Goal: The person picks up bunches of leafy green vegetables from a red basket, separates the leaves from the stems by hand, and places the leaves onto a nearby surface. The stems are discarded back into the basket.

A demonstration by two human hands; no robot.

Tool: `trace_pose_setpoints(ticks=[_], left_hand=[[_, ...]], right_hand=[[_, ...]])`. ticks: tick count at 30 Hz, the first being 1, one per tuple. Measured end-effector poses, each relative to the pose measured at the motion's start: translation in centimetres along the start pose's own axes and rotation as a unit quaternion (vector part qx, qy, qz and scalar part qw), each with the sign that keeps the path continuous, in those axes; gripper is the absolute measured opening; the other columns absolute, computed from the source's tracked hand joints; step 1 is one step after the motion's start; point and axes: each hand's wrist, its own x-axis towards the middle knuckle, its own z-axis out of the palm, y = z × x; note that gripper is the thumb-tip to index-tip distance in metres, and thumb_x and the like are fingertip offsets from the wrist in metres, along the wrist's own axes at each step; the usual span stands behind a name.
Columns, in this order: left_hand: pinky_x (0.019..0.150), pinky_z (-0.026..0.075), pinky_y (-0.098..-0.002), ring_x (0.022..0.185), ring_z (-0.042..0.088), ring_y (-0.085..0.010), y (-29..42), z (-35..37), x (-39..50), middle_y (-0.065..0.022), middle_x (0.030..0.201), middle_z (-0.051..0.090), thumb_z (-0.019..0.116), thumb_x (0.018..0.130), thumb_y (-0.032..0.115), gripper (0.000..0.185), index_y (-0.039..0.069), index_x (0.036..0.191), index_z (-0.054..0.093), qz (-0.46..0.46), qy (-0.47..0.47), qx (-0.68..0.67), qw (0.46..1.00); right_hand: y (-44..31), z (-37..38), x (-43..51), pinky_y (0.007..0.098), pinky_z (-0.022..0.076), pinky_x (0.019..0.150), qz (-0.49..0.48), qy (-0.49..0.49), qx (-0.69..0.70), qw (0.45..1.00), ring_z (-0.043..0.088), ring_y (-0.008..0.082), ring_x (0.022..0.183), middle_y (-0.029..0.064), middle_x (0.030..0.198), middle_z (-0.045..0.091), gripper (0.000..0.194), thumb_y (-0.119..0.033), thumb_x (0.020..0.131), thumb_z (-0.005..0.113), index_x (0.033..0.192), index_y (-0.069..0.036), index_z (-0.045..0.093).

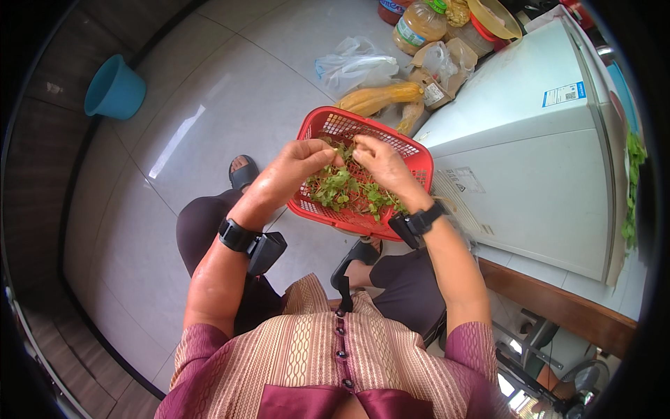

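Note:
A red plastic basket with lattice walls is in front of me, above the tiled floor. Loose leafy greens with thin reddish stems lie inside it. My left hand is over the basket's left side, thumb and forefinger pinched on a small pale piece of stem. Facing it, my right hand has its fingers curled around a sprig of the greens, partly hidden by the knuckles. The fingertips of both hands are close together but apart. Each wrist wears a black strap with a black device.
A white chest-like appliance stands close on the right. Beyond the basket are a yellow squash, plastic bags, a cardboard box and a large plastic bottle. A blue bucket stands far left.

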Motion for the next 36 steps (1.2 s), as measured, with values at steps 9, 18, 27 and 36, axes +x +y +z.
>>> trace_pose_setpoints(ticks=[9, 18, 27, 36], left_hand=[[0.079, 0.048, -0.0241, 0.083, 0.056, -0.008, -0.4, -1.2, 0.0, 0.0002, 0.096, 0.068, 0.054, 0.109, 0.026, 0.03, 0.001, 0.104, 0.07, -0.003, 0.022, -0.037, 0.999], [0.081, 0.049, -0.0249, 0.086, 0.059, -0.0078, -0.6, -0.6, 0.1, -0.0002, 0.094, 0.069, 0.062, 0.106, 0.027, 0.03, -0.001, 0.104, 0.072, -0.026, 0.007, -0.011, 1.0], [0.072, 0.048, -0.0271, 0.08, 0.057, -0.0072, -1.1, 1.5, 0.9, 0.0014, 0.087, 0.065, 0.065, 0.103, 0.028, 0.031, -0.001, 0.105, 0.074, -0.004, 0.017, -0.004, 1.0], [0.078, 0.048, -0.0239, 0.086, 0.057, -0.0039, -1.9, 3.1, 1.9, 0.0042, 0.093, 0.066, 0.066, 0.104, 0.024, 0.027, -0.001, 0.11, 0.073, 0.043, 0.064, -0.021, 0.997]], right_hand=[[8.0, 1.7, -2.6, 0.0559, 0.0413, 0.103, 0.124, -0.294, -0.38, 0.868, 0.052, 0.0416, 0.125, 0.0209, 0.11, 0.071, 0.018, -0.018, 0.086, 0.065, 0.09, -0.008, 0.079], [-1.3, -7.0, -3.8, 0.0312, 0.0481, 0.099, 0.202, -0.137, 0.137, 0.96, 0.065, 0.0155, 0.107, 0.0082, 0.111, 0.074, 0.028, -0.016, 0.102, 0.061, 0.116, 0.005, 0.073], [-8.3, -7.2, -6.7, 0.0305, 0.0518, 0.094, 0.149, -0.032, 0.18, 0.972, 0.065, 0.0145, 0.105, 0.0075, 0.113, 0.072, 0.024, -0.007, 0.101, 0.059, 0.119, 0.004, 0.071], [-10.4, -1.8, -7.2, 0.0363, 0.0537, 0.088, -0.076, 0.019, -0.094, 0.992, 0.066, 0.0292, 0.106, 0.0157, 0.117, 0.065, 0.026, 0.001, 0.093, 0.061, 0.118, 0.004, 0.066]])
